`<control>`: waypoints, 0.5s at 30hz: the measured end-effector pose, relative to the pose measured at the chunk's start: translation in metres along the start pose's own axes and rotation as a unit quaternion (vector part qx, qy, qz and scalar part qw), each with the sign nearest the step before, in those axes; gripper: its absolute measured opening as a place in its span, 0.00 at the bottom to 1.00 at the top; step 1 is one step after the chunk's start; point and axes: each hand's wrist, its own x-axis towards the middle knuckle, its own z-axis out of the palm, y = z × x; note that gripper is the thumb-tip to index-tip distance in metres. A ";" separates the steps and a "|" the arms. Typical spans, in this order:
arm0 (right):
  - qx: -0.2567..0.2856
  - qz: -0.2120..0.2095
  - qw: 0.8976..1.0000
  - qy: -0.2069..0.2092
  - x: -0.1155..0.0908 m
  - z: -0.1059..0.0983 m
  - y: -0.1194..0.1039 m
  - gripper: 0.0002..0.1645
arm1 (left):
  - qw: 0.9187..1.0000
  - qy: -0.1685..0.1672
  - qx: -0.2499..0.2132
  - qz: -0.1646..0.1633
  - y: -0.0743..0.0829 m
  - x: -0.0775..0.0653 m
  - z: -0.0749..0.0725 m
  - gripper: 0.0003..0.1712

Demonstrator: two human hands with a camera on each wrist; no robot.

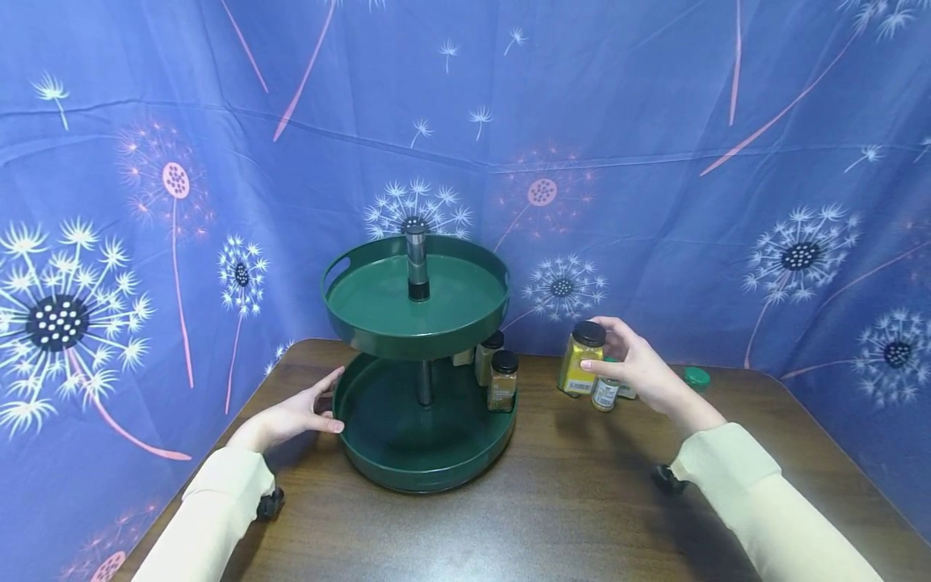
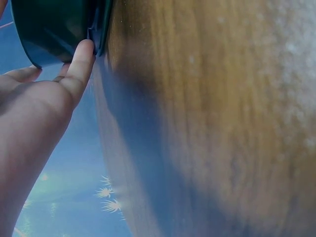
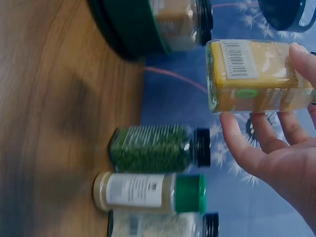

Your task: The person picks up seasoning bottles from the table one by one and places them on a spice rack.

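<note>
My right hand grips a square glass jar with a yellow label and black lid, thumb on one side and fingers on the other. In the right wrist view this yellow jar is raised above the table. On the left, my left hand touches the outer wall of the lower tray of a green two-tier stand. Its fingers are spread and extended against the wall, as the left wrist view shows the hand beside the green tray.
Two black-lidded spice jars, the nearer one brown, stand on the lower tray's right side. Right of the stand are a herb jar, a green-capped bottle and a pale-filled jar. A green cap shows behind my right wrist.
</note>
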 end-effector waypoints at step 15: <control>0.017 -0.011 1.000 -0.013 0.010 0.038 -0.022 0.44 | 1.000 -0.002 -0.004 0.004 0.000 0.001 0.000 0.58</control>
